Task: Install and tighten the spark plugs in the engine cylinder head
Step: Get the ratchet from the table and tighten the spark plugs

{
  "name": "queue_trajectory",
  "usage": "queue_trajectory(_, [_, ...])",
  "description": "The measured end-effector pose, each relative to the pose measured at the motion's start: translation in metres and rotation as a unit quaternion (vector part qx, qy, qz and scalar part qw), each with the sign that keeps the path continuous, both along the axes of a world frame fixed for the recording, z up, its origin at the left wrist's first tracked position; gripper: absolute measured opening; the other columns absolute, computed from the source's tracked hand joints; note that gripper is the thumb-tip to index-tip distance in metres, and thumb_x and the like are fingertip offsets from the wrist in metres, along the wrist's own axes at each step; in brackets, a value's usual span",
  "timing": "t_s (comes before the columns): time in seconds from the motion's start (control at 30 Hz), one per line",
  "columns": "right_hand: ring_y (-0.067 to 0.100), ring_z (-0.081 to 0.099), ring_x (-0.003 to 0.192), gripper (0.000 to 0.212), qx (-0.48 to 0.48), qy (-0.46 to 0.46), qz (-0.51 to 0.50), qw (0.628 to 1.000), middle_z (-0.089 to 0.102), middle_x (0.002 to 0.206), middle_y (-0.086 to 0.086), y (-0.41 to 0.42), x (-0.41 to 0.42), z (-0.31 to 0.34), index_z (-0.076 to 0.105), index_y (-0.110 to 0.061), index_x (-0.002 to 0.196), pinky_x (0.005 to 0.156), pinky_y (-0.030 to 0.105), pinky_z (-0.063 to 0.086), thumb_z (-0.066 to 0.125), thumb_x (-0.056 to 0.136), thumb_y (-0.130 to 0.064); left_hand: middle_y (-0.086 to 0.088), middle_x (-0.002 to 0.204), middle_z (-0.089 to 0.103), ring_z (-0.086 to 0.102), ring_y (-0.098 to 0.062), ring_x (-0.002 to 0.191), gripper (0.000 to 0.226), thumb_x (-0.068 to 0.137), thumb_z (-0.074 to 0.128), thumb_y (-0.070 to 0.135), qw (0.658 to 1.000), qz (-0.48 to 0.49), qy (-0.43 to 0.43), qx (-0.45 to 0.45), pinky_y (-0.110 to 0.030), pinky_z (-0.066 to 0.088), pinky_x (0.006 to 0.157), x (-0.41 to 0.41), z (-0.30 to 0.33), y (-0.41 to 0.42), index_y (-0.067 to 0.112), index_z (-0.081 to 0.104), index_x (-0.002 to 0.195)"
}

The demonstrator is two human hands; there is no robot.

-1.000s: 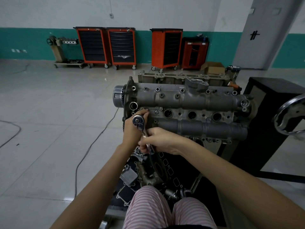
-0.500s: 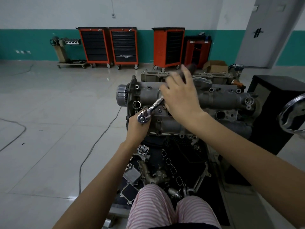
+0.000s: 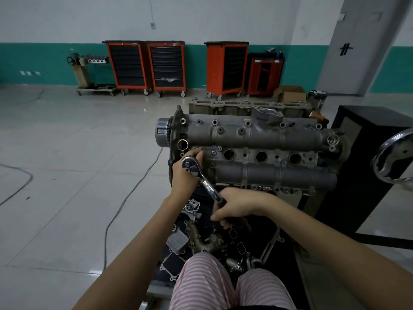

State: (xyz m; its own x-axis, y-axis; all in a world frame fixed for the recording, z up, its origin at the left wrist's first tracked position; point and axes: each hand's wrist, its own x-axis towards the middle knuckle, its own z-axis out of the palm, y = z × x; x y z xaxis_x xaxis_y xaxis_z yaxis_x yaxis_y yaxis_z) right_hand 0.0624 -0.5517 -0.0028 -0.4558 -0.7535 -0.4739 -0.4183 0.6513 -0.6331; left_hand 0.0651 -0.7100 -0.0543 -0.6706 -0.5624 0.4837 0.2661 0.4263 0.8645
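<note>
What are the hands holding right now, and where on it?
Both hold the ratchet wrench: the left hand grips under its head, and the right hand grips the handle's end.

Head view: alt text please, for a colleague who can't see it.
A person's right hand grips the handle of a ratchet wrench while the left hand steadies its head at the leftmost spark plug hole of an engine cylinder head. Three other holes show open. Orange tool carts line the wall.

I'm in an auto workshop. Orange tool cabinets (image 3: 145, 64) line the wall at eleven o'clock. An engine cylinder head (image 3: 257, 151) sits on a stand before me.
</note>
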Motion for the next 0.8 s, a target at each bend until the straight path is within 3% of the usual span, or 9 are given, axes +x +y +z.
queue_trajectory(0.07, [0.012,0.062,0.055,0.015,0.081,0.16,0.017,0.984,0.063,0.066,0.002,0.002,-0.004,0.022,0.05,-0.01,0.073,0.056,0.024,0.05,0.057,0.085,-0.008,0.008,0.097,0.067,0.06,0.007,0.088,0.014,0.093,0.056,0.019,1.0,-0.01,-0.011,-0.007,-0.018,0.048,0.083,0.001,0.001,-0.002,0.029,0.065,0.095])
queue_trajectory(0.13, [0.018,0.064,0.076,0.008,0.138,0.382,0.027,0.913,0.061,0.078,0.0,0.008,-0.008,0.055,0.05,-0.013,0.078,0.058,0.022,0.043,0.057,0.083,-0.014,0.018,0.096,0.065,0.06,0.01,0.088,0.019,0.09,0.059,0.011,0.999,-0.031,-0.021,0.003,-0.021,0.049,0.086,0.002,0.002,-0.004,0.027,0.067,0.098])
queue_trajectory(0.23, [0.021,0.051,0.086,0.008,0.065,0.6,-0.004,0.797,0.053,0.088,0.0,0.01,-0.011,0.101,0.051,-0.017,0.087,0.08,0.033,0.037,0.059,0.084,-0.018,0.019,0.093,0.066,0.064,-0.001,0.092,0.036,0.082,0.063,0.0,0.999,-0.024,-0.025,0.041,-0.035,0.051,0.089,0.001,0.002,-0.004,0.034,0.067,0.093])
queue_trajectory(0.3, [0.022,0.049,0.099,0.019,0.003,0.709,-0.005,0.706,0.057,0.1,0.003,0.002,-0.013,0.116,0.056,-0.017,0.099,0.101,0.041,0.028,0.063,0.081,-0.019,0.012,0.086,0.069,0.067,-0.014,0.089,0.027,0.086,0.062,0.013,0.997,-0.008,-0.032,0.069,-0.044,0.053,0.085,0.0,0.001,-0.002,0.039,0.068,0.086])
queue_trajectory(0.37, [0.026,0.043,0.116,0.035,-0.007,0.748,-0.007,0.664,0.054,0.116,0.008,-0.006,-0.012,0.116,0.053,-0.013,0.113,0.111,0.043,0.013,0.064,0.08,-0.018,0.013,0.08,0.068,0.067,-0.016,0.085,0.022,0.087,0.06,0.023,0.997,-0.009,-0.034,0.074,-0.047,0.054,0.081,0.0,0.001,-0.002,0.042,0.069,0.079])
queue_trajectory(0.47, [0.028,0.044,0.116,0.036,0.067,0.695,-0.055,0.714,0.053,0.119,0.01,-0.003,-0.007,0.099,0.052,-0.011,0.115,0.107,0.04,0.024,0.061,0.082,-0.024,0.022,0.082,0.068,0.066,-0.013,0.09,0.04,0.085,0.062,0.012,0.999,-0.022,-0.025,0.043,-0.037,0.053,0.083,0.001,0.002,-0.002,0.051,0.068,0.079])
queue_trajectory(0.53, [0.025,0.053,0.103,0.02,0.103,0.621,-0.06,0.775,0.059,0.105,0.004,0.003,-0.004,0.08,0.058,-0.015,0.101,0.081,0.031,0.036,0.056,0.085,-0.028,0.024,0.093,0.067,0.063,-0.009,0.096,0.047,0.082,0.062,0.0,1.0,-0.022,-0.006,0.013,-0.025,0.048,0.087,0.001,0.003,-0.002,0.046,0.066,0.082])
queue_trajectory(0.67, [0.015,0.063,0.061,0.027,0.044,0.26,-0.033,0.964,0.058,0.067,-0.002,0.004,-0.003,0.034,0.048,-0.01,0.073,0.055,0.021,0.044,0.055,0.087,-0.033,0.01,0.103,0.064,0.059,-0.007,0.096,0.024,0.092,0.055,0.008,0.999,-0.031,0.01,-0.011,-0.022,0.046,0.087,0.0,0.004,-0.005,0.03,0.064,0.089])
queue_trajectory(0.8, [0.013,0.057,0.053,0.018,-0.043,-0.021,-0.032,0.998,0.057,0.06,0.001,-0.003,0.007,-0.012,0.053,-0.008,0.074,0.045,0.019,0.045,0.057,0.09,-0.018,0.018,0.096,0.064,0.06,-0.002,0.093,0.019,0.093,0.057,0.017,0.999,-0.016,0.024,-0.016,-0.017,0.045,0.083,-0.001,-0.001,0.0,0.035,0.063,0.089])
